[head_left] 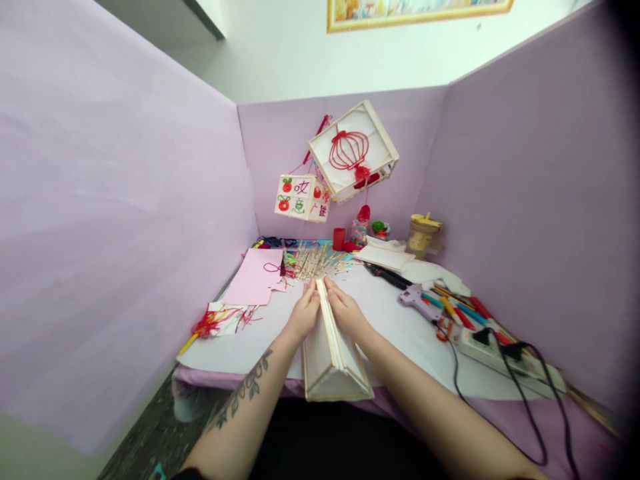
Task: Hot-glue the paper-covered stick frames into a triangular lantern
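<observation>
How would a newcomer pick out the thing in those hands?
Between the pale purple partitions, find the white-covered table. Over its near edge, the left hand and right hand hold a white-panelled stick frame. Unlike the decorated lanterns behind, its visible sides are plain.

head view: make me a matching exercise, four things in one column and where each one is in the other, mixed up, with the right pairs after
Things
1. stick-framed white piece
2. glue gun
3. pink paper
4. box with the red lantern outline

Places
A. lying flat, out to the left of the left hand
B. up in front of the purple back panel
C. held between both hands
D. right of the right hand, near the power strip

Pairs: 1-C, 2-D, 3-A, 4-B
</observation>
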{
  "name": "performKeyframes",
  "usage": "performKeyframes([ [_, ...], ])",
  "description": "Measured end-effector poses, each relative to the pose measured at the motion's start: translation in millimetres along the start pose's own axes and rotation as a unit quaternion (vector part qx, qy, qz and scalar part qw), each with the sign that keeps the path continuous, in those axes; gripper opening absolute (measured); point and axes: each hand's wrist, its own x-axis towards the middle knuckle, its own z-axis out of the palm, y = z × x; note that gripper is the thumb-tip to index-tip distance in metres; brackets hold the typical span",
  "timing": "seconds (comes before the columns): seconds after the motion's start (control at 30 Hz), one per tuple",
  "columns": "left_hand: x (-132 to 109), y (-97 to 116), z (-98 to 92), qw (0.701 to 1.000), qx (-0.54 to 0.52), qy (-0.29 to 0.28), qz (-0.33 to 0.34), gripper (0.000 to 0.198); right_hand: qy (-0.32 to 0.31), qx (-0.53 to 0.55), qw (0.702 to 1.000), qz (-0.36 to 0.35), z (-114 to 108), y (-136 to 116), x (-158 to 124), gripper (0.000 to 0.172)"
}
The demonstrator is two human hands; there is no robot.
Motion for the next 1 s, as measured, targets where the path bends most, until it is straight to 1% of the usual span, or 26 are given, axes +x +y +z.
performKeyframes([
  [0.2, -1.3, -5.9, 2.1, 0.999, -0.024, -0.009, 0.019, 0.055, 0.003, 0.008, 1.000, -0.006, 6.1, -0.5, -2.5, 0.060],
  [0.43, -1.5, -4.8, 0.7, 0.999, -0.030, -0.011, 0.022, 0.057, -0.004, 0.015, 1.000, 0.000, 5.8, -0.7, -4.1, 0.061],
  [0.7, -3.5, -1.9, 3.3, 0.999, -0.023, -0.012, 0.023, 0.058, -0.007, 0.008, 1.000, 0.001, 5.4, -0.9, -6.0, 0.070],
  [0.83, -3.7, -1.9, 4.0, 0.999, -0.016, -0.009, 0.026, 0.055, -0.005, 0.005, 1.000, 0.001, 4.7, 0.3, -5.3, 0.068],
  [1.0, -3.9, -2.5, 0.7, 0.999, 0.006, -0.004, 0.035, 0.059, 0.009, 0.005, 1.000, 0.003, 0.0, 5.2, -3.6, 0.064],
])
